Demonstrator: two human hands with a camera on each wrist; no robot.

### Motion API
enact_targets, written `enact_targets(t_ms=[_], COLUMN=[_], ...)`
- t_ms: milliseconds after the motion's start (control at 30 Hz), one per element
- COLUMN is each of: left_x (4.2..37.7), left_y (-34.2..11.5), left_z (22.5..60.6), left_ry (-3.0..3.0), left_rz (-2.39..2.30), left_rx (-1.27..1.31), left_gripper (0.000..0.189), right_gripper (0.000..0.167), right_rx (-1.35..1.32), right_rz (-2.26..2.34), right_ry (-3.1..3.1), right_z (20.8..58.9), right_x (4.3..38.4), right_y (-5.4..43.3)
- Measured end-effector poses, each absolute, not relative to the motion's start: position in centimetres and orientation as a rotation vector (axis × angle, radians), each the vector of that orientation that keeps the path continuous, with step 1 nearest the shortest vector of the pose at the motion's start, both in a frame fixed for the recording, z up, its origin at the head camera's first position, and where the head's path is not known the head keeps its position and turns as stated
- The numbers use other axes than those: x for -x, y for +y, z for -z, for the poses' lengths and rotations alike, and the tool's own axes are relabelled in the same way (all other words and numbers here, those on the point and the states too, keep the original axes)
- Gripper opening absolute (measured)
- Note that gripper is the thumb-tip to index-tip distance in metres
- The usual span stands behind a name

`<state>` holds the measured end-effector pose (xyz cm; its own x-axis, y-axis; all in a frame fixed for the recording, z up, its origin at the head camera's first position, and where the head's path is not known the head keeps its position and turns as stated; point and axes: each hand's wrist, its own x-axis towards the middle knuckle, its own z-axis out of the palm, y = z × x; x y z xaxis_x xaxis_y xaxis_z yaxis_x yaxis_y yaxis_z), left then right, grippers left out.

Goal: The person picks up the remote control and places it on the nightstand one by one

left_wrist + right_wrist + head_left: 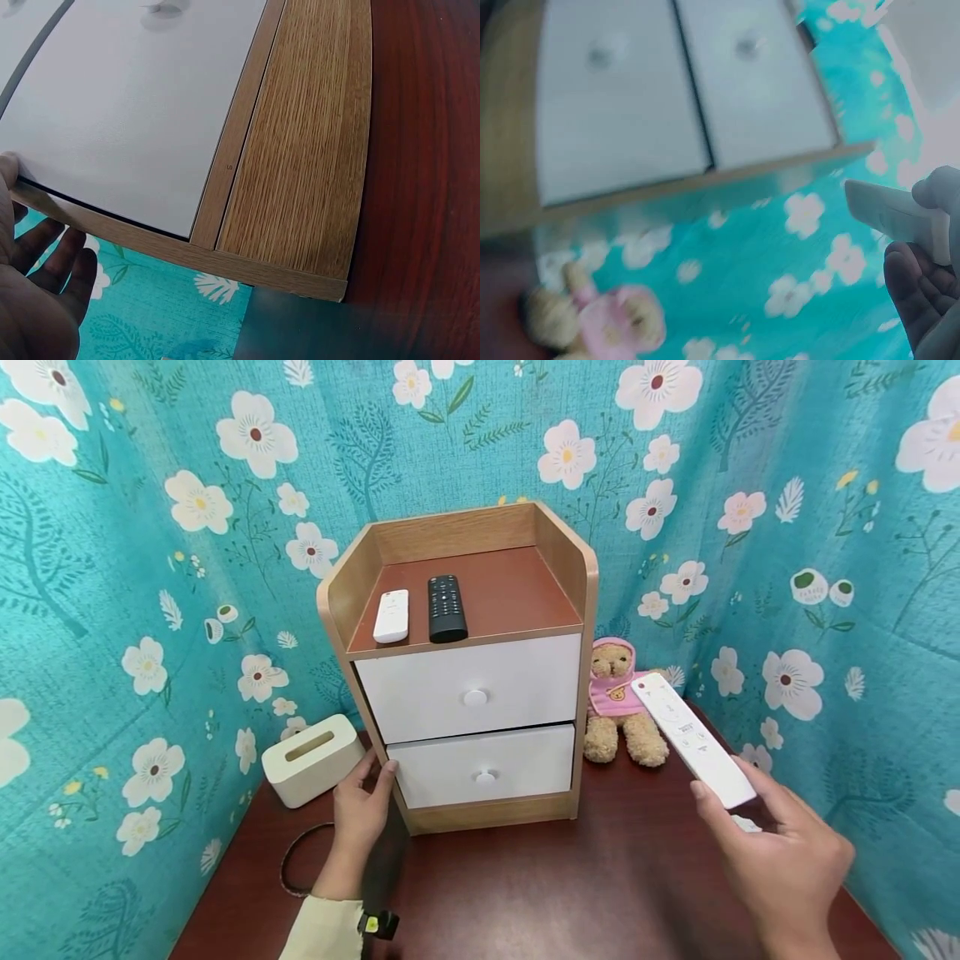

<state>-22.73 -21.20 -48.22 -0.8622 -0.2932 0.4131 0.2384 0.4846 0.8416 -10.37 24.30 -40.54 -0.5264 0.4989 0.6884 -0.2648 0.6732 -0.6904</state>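
A white remote control [693,739] is pinched between the thumb and fingers of my right hand [783,852], raised right of the cabinet with its buttons facing up. My left hand [363,806] holds the lower left edge of a small wood-grain cabinet [491,814]. Its thumb lies at the front edge, and the other fingers [56,262] are beyond the side panel. Two white drawers, the upper drawer [517,681] and lower drawer [525,764], look closed. On the cabinet's brown top lie a shorter white remote [392,616] and a black remote [447,610], side by side.
A cream tissue box [315,760] stands left of the cabinet, with a dark cord loop [288,860] nearby. At the cabinet's right sits a teddy bear [618,693] in a pink hoodie. Flowered teal curtains [465,452] surround the dark red table [525,885].
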Motion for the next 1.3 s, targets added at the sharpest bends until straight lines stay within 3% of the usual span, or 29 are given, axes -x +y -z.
enact_targets(t_ms=[233,567,1300], left_x=[22.8,22.7,22.8], left_y=[-21.2,-21.1,-21.0], left_z=[48.4,48.5,48.7], left_ry=[-2.221,-2.221,-2.208], left_rz=[1.363,1.358,1.321], left_rx=[-0.05,-0.06,-0.053], left_gripper=[0.045,0.044,0.043], right_gripper=[0.052,0.047,0.052], right_rx=[0.006,-0.14,-0.209], right_rz=[-1.186,-1.163,-0.745], right_ry=[-1.778,-1.841,-1.989], right_z=[35.8,30.3,26.5], right_x=[10.2,14.2,22.3], right_y=[21.1,16.1,9.0])
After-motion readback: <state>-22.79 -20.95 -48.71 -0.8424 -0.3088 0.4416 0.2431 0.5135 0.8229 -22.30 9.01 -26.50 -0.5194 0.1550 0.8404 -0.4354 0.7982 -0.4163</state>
